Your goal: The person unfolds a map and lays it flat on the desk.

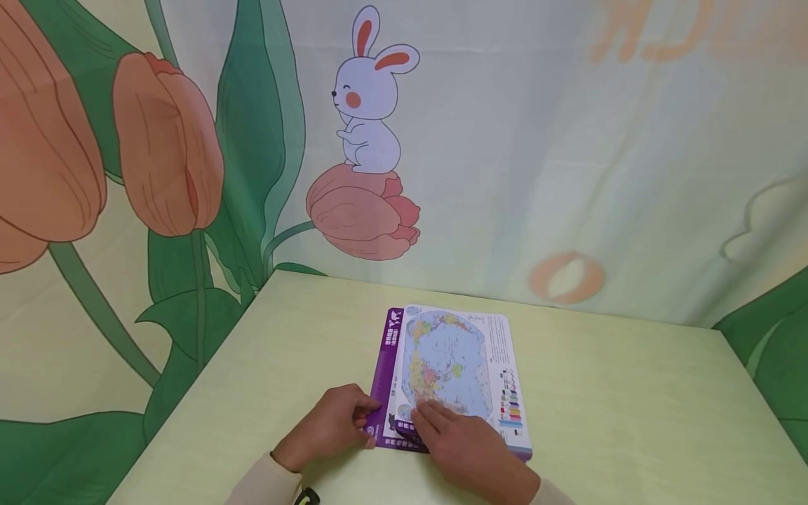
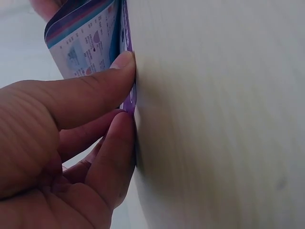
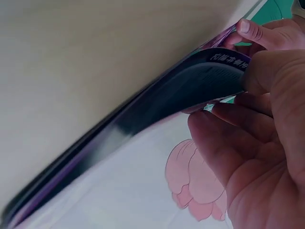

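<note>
A world map sheet (image 1: 448,351), white-edged with a blue ocean, lies on a purple-bordered map board (image 1: 381,379). At the near edge my right hand (image 1: 463,445) pinches the sheet, fingers on its printed face. In the right wrist view, the sheet's raised edge (image 3: 190,86) bows away from what lies beneath, and the right hand (image 3: 252,143) has the thumb on its other side. My left hand (image 1: 334,424) holds the board's near-left corner. Close up, the left hand (image 2: 71,143) has thumb and fingertip on the purple border (image 2: 129,98).
The pale yellow-green tabletop (image 1: 631,393) extends on both sides of the map. Behind it hangs a cloth backdrop (image 1: 492,175) printed with tulips and a white rabbit (image 1: 369,105). A dark wristband (image 1: 307,496) shows at the left sleeve.
</note>
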A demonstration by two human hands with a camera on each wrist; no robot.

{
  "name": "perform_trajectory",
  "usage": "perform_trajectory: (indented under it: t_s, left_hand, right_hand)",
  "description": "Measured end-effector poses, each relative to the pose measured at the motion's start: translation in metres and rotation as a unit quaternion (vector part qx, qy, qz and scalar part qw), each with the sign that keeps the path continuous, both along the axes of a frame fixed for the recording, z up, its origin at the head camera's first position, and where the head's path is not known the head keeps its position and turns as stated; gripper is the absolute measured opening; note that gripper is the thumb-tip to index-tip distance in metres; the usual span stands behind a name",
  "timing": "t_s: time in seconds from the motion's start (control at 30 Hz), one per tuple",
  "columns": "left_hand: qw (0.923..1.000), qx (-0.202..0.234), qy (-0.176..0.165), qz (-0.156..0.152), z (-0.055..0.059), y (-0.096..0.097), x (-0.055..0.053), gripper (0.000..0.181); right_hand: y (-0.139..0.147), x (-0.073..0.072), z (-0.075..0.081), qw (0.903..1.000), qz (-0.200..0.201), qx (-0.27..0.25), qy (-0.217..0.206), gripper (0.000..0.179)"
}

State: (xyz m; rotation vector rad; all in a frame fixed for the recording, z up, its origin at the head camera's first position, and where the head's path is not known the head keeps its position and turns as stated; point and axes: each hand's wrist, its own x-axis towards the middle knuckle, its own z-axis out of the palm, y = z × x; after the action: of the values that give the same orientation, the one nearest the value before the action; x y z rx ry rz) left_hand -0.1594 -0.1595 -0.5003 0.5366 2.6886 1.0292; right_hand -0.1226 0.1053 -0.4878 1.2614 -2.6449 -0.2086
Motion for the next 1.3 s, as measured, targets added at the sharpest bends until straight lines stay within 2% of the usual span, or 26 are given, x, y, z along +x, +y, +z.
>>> perform_trajectory:
  t_s: [0.13,0.3,0.57,0.73,0.93,1.17,1.3]
  left_hand:
    - [0.9999,0.005,-0.013,0.005,0.002,0.001,0.0,0.058]
    - [0.9998,0.0,-0.02,0.009,0.002,0.002,0.0,0.058]
    - [0.9995,-0.01,-0.025,0.014,-0.003,0.001,-0.001,0.058]
    - [0.9995,-0.005,-0.028,0.013,-0.002,0.001,-0.001,0.057]
    - [0.9993,-0.003,-0.033,0.014,-0.003,0.001,-0.001,0.057]
    - [0.9996,-0.001,-0.027,0.011,0.0,0.002,0.0,0.054]
    - [0.9993,-0.014,-0.03,0.015,0.002,0.003,-0.002,0.055]
  right_hand:
    - [0.016,0.003,0.003,0.9998,-0.013,-0.001,-0.013,0.042]
    - [0.039,0.003,-0.004,0.9993,-0.026,-0.025,0.012,0.041]
    - [0.072,0.005,-0.006,0.9961,-0.062,-0.06,0.018,0.039]
    - [0.087,0.005,-0.007,0.9949,-0.063,-0.079,0.012,0.043]
    - [0.096,0.004,-0.009,0.992,-0.059,-0.106,0.035,0.044]
    - [0.096,0.004,-0.004,0.9912,-0.09,-0.097,-0.009,0.044]
    - [0.098,0.003,-0.003,0.9875,-0.097,-0.119,-0.038,0.045]
